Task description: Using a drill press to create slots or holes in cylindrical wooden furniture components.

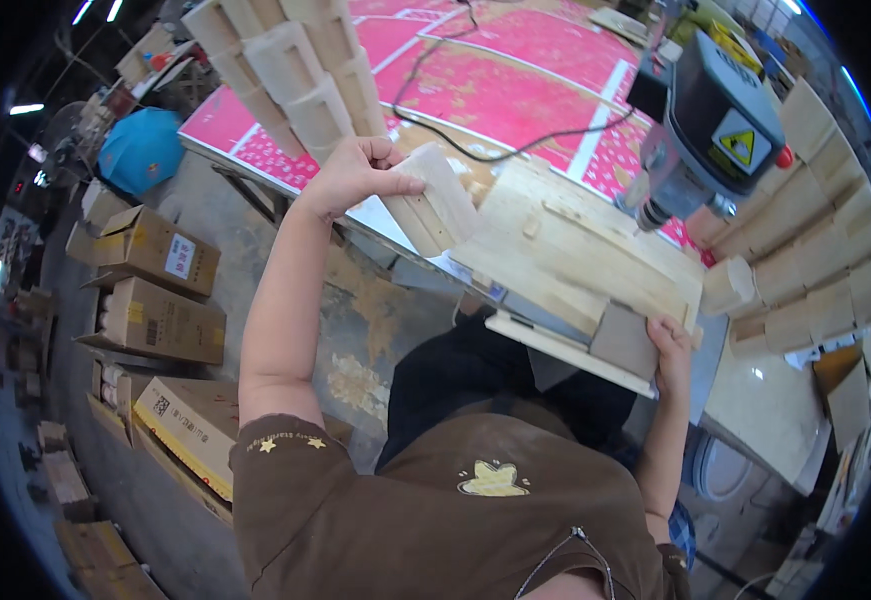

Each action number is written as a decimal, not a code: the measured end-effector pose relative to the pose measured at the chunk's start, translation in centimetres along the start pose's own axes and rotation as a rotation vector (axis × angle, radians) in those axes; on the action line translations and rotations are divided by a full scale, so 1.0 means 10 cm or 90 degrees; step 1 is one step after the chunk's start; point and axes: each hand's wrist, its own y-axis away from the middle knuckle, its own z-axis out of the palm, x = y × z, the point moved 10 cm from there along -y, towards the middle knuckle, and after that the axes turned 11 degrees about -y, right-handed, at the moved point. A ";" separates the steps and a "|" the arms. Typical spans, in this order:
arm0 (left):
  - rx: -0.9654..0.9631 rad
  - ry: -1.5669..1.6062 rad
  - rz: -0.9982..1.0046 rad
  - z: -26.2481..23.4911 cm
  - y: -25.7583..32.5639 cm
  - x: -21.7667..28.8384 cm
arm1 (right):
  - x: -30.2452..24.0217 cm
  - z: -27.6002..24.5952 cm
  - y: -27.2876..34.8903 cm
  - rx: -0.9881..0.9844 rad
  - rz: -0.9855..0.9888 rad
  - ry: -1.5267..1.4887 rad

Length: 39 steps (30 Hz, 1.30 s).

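My left hand [360,178] grips a pale wooden block [430,205] with a small dark hole in its side, thumb on top, over the table's near edge. To the right, my right hand [668,350] is closed at the right edge of a flat grey-brown block [623,338], which rests on the near strip of a wooden board [555,235] with raised strips. Above the board's far right part hangs a drill press head [720,115], its chuck [652,215] pointing down.
Stacked wooden pieces stand at the table's left [295,85] and in a tall stack [805,230] on the right. A black cable [495,158] crosses the pink table cover [495,85]. Cardboard boxes [170,325] and a blue umbrella [141,150] are on the left.
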 end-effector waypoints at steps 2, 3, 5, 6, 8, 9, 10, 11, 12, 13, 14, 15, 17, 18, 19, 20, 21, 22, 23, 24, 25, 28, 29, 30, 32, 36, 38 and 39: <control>0.086 -0.089 0.056 -0.32 0.08 0.19 | 0.05 -0.04 -0.02 -0.012 -0.001 0.041; 0.155 -0.167 0.107 -0.50 0.15 0.34 | 0.04 -0.02 -0.02 -0.024 -0.010 0.035; 0.228 -0.263 0.186 -0.77 0.26 0.76 | 0.07 -0.07 -0.01 -0.008 0.010 0.037; 0.299 -0.269 0.202 -1.00 0.34 0.94 | 0.06 -0.06 0.00 -0.014 0.003 0.033; 0.449 -0.330 0.262 -1.43 0.43 1.24 | 0.04 -0.04 0.00 -0.036 -0.010 0.027; 0.532 -0.382 0.307 -1.65 0.47 1.39 | 0.04 -0.03 0.00 -0.040 -0.018 0.024; 0.565 -0.475 0.300 -1.78 0.44 1.57 | 0.04 -0.04 0.01 -0.036 -0.021 0.025; 0.531 -0.488 0.256 -1.97 0.30 1.62 | 0.03 -0.04 0.02 -0.033 -0.023 0.026; 0.538 -0.486 0.192 -2.18 0.19 1.64 | 0.01 -0.02 0.03 -0.033 -0.029 0.023; 0.543 -0.482 0.128 -2.35 0.07 1.63 | -0.01 0.00 0.04 -0.024 -0.036 0.016; 0.545 -0.482 0.134 -2.45 -0.04 1.66 | -0.02 0.00 0.05 -0.014 -0.042 0.009; 0.589 -0.526 0.098 -2.62 0.01 1.74 | -0.02 0.04 0.04 -0.028 -0.046 0.000; 0.627 -0.558 0.073 -2.83 -0.16 1.70 | 0.01 0.01 0.06 -0.024 -0.035 0.002; 0.623 -0.579 0.043 -2.91 -0.31 1.62 | 0.00 0.00 0.07 -0.019 -0.041 0.000; 0.620 -0.599 0.011 -2.96 -0.42 1.51 | -0.01 -0.01 0.08 -0.018 -0.049 0.010; 0.615 -0.623 0.005 -2.95 -0.55 1.43 | -0.03 -0.03 0.10 -0.012 -0.059 0.018; 0.618 -0.624 0.012 -2.97 -0.61 1.30 | -0.03 -0.02 0.11 -0.011 -0.064 0.014; 0.640 -0.565 0.049 -3.00 -0.63 1.15 | -0.01 -0.02 0.12 -0.005 -0.051 0.000; 0.664 -0.512 0.076 -3.04 -0.53 1.08 | 0.03 0.01 0.09 -0.010 -0.032 -0.014; 0.641 -0.517 0.072 -2.85 -0.58 1.10 | 0.02 -0.03 0.11 0.008 -0.036 -0.012; 0.641 -0.516 0.074 -2.76 -0.54 1.05 | -0.01 -0.01 0.11 -0.003 -0.050 -0.002; 0.834 -0.453 0.230 -2.55 -0.10 0.96 | -0.03 0.02 0.12 -0.016 -0.061 0.015; 0.828 -0.452 0.224 -2.42 -0.10 0.84 | -0.04 0.03 0.11 -0.017 -0.063 0.020; 0.861 -0.369 0.180 -2.35 -0.05 0.58 | -0.06 0.05 0.11 -0.016 -0.053 0.025; 0.895 -0.345 0.074 -2.20 -0.03 0.08 | -0.08 0.09 0.13 -0.025 -0.035 -0.005; 0.731 -0.189 0.100 -1.83 -0.33 -0.63 | -0.04 0.02 0.08 -0.026 -0.041 0.002; 0.674 -0.163 0.091 -1.63 -0.44 -0.73 | -0.03 0.00 0.07 -0.028 -0.049 0.022; 0.676 -0.161 0.087 -1.62 -0.42 -0.75 | -0.01 0.00 0.07 -0.030 -0.047 0.025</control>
